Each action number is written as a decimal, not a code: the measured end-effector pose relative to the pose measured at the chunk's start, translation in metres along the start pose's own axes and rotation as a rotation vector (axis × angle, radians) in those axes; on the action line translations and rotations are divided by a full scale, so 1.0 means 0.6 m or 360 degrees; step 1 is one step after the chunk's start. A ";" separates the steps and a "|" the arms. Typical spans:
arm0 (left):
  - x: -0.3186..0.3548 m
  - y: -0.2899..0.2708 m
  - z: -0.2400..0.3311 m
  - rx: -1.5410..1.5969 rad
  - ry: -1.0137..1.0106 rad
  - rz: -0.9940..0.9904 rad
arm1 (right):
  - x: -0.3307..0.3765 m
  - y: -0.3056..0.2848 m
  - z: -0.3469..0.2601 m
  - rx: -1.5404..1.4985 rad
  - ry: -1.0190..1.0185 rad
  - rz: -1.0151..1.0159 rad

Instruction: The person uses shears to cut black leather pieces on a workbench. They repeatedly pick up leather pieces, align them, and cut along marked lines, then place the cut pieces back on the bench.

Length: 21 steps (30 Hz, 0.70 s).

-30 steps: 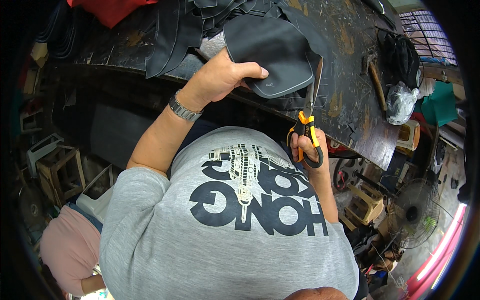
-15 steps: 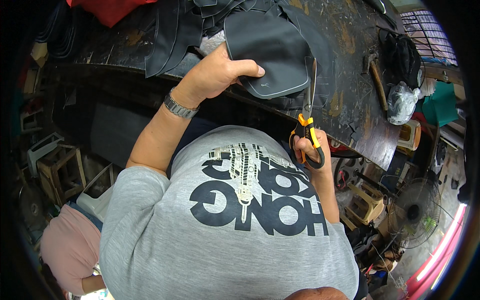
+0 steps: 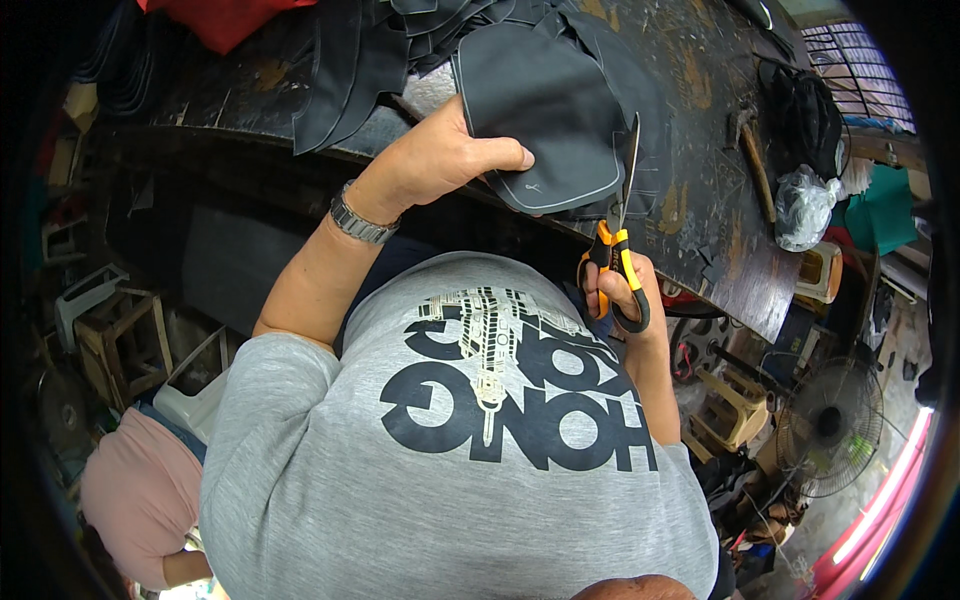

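Observation:
My left hand (image 3: 455, 158) grips a dark grey, rounded sheet piece (image 3: 545, 110) by its left edge, thumb on top and fingers hidden underneath. A pale outline runs round the piece near its border. In my right hand (image 3: 625, 285) is a pair of scissors (image 3: 620, 215) with black, orange and yellow handles. Their blades point away from me along the right edge of the piece, slightly parted. More dark material lies beneath the piece on the worktable (image 3: 720, 215).
Cut dark strips (image 3: 345, 75) are heaped at the table's far left, near a red piece (image 3: 225, 20). A hammer (image 3: 755, 165) and a clear plastic bag (image 3: 803, 208) lie to the right. A fan (image 3: 828, 425) stands at right; another person (image 3: 140, 495) is at lower left.
The dark piece has turned slightly and shifted a little right with my left hand. The scissors have tilted slightly to the right, and their blades have parted more.

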<state>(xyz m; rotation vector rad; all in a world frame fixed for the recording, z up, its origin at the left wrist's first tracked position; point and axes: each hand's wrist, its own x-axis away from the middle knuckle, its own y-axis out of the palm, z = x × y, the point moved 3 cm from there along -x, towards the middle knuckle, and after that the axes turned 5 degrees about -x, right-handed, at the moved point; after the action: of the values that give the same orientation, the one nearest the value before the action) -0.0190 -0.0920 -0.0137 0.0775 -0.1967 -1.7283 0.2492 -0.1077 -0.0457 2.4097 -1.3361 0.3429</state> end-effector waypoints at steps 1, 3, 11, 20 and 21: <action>0.000 -0.001 -0.001 -0.0013 -0.0013 0.0009 | 0.001 -0.001 0.000 0.0027 0.0037 0.0018; 0.000 -0.002 -0.003 -0.0051 -0.0050 0.0043 | 0.005 0.000 0.000 0.0051 0.0077 0.0042; -0.005 -0.004 -0.006 -0.0055 -0.0108 0.0000 | 0.014 0.010 -0.005 0.0059 0.0087 0.0109; -0.006 -0.004 0.007 -0.0254 0.0161 0.0101 | 0.007 0.012 -0.006 -0.0034 0.0044 0.0273; -0.008 -0.009 0.007 -0.0288 0.0210 0.0148 | 0.001 0.005 -0.014 -0.0135 -0.0072 0.0246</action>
<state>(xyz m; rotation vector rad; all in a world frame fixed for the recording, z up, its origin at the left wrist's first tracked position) -0.0240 -0.0863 -0.0105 0.0488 0.0529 -1.6347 0.2466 -0.1058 -0.0372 2.2637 -1.5299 0.2675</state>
